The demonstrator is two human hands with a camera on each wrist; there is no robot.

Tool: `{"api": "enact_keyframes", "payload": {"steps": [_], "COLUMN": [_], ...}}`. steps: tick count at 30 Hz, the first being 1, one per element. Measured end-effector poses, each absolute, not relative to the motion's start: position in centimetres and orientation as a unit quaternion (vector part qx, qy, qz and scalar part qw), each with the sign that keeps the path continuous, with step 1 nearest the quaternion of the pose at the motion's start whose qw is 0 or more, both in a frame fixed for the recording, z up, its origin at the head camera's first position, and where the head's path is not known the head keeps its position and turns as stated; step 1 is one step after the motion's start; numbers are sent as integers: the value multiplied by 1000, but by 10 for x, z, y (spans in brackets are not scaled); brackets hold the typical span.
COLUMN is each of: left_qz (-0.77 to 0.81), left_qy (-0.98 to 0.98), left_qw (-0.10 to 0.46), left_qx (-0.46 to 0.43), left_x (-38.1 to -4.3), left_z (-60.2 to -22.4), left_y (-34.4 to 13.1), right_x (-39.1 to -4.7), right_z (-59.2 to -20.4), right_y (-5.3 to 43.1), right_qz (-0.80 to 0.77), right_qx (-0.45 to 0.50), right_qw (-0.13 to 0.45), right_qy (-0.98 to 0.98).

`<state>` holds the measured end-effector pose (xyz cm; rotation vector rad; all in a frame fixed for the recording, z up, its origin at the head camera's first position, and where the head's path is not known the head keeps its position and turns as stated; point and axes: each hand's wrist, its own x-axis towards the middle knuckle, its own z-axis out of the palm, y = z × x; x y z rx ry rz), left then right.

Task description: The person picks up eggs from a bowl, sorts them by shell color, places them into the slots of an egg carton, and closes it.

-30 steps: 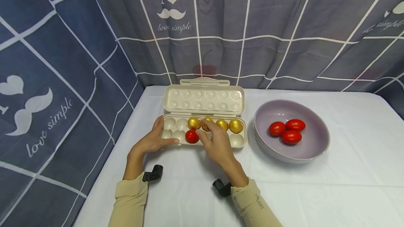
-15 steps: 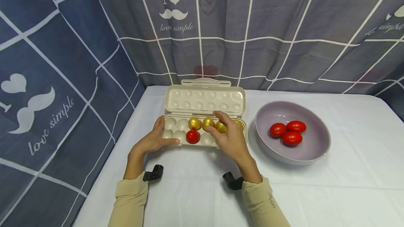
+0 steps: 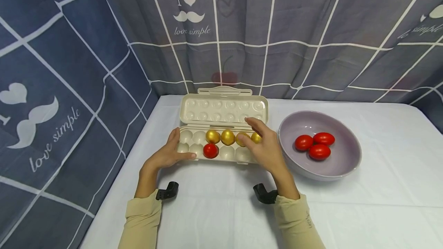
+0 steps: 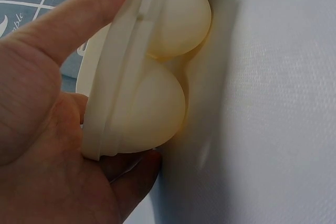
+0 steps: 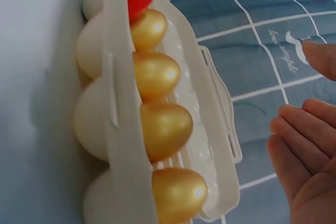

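Observation:
A cream plastic egg carton (image 3: 227,153) lies open on the white table, its lid (image 3: 224,108) folded back. Several gold eggs (image 3: 227,137) fill part of its back row, and a red egg (image 3: 210,150) sits in the front row. My left hand (image 3: 166,155) grips the carton's left end; the left wrist view has the thumb on the rim (image 4: 118,72) and fingertips under a cup. Over the carton's right end is my right hand (image 3: 268,151), hiding part of the gold eggs in the head view. Its loosely spread fingers hold nothing, and in the right wrist view they are apart from the eggs (image 5: 167,132).
To the right of the carton stands a lilac bowl (image 3: 340,135) with three red eggs (image 3: 320,151) in it. A grey-blue checked curtain (image 3: 294,30) hangs behind and to the left. White cloth (image 3: 387,172) covers the table.
My right hand has moved rightward along the carton, from beside the red egg to the right end, uncovering gold eggs behind it. The left hand keeps its grip, and the eggs stay put.

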<state>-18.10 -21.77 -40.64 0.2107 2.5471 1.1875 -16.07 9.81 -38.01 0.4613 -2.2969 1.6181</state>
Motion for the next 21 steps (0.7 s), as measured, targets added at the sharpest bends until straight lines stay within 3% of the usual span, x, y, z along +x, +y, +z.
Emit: {"api": "enact_keyframes", "payload": {"steps": [21], "left_qz": [408], "left_qy": [896], "left_qw": [163], "left_qx": [70], "left_x": [-182], "left_z": [-407], "left_y": [-218], "right_x": [-165], "right_z": [-378], "right_y": [133], "right_qz": [558], "right_qx": [92], "right_qw": [160], "right_qy": [-809]}}
